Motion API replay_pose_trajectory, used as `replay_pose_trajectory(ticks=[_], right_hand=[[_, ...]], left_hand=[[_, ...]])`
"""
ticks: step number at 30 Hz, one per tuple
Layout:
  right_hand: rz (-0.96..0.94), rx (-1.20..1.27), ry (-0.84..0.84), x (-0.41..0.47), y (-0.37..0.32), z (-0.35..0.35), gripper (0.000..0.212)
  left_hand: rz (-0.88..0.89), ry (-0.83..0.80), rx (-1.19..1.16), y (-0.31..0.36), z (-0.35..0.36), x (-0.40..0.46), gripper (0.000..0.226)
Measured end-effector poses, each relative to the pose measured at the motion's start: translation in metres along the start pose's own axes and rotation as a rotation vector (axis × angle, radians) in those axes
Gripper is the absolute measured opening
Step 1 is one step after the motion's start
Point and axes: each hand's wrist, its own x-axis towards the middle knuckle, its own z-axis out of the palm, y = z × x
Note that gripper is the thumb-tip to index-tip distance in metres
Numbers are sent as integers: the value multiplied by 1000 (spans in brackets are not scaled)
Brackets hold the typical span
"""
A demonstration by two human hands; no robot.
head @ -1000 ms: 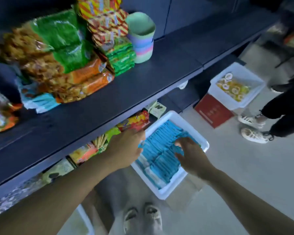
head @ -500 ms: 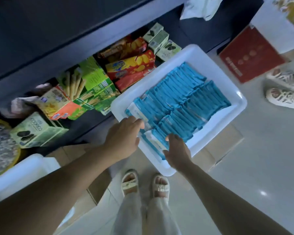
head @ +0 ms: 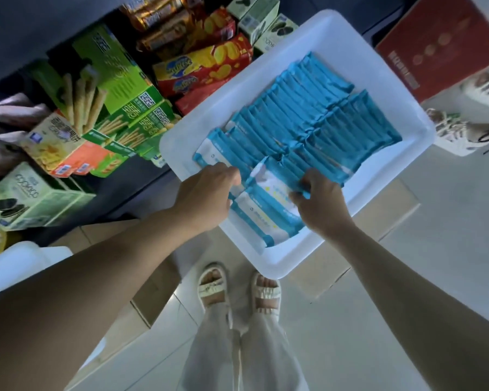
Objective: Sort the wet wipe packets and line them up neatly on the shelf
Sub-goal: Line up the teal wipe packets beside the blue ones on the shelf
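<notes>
A white plastic tray on the floor holds two rows of blue-and-white wet wipe packets standing on edge. At the tray's near end several packets lie tilted flat. My left hand reaches into the tray's near left corner, fingers curled onto the packets there. My right hand pinches the edge of the nearest packets in the right row.
Left of the tray a low dark shelf carries green biscuit-stick boxes, red cracker boxes and cookie boxes. A red box and another person's shoes are at right. My feet stand below the tray, with flat cardboard under it.
The view has swung down from the upper shelf to the tray. Both hands have moved onto the nearest packets, which now lie tipped over.
</notes>
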Motion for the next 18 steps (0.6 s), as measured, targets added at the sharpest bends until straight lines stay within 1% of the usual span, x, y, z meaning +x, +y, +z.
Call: replay_pose_trajectory(ticks=[3,6,9,11,13,15,18], right_hand=[[-34,50,81,11,11,-29,16],[-35,59,116,19,25,-37,25],[-39,93,109,20,35,-30,22],[-48,126,109,19,40,-23,18],[-48,153,117,19,44,-18,16],[-45,175,125,20,48,-17,16],[-61,206,121,19,50,-18,14]], left_hand=[[24,-18,3,5,13,10,30],[103,-11,26,9,31,21,36],[235,17,104,13,44,31,36],[281,8,148,16,49,37,31],[291,-70,202,17,54,41,25],[315,-169,260,16,60,44,24],[349,-198,351,17,64,47,10]])
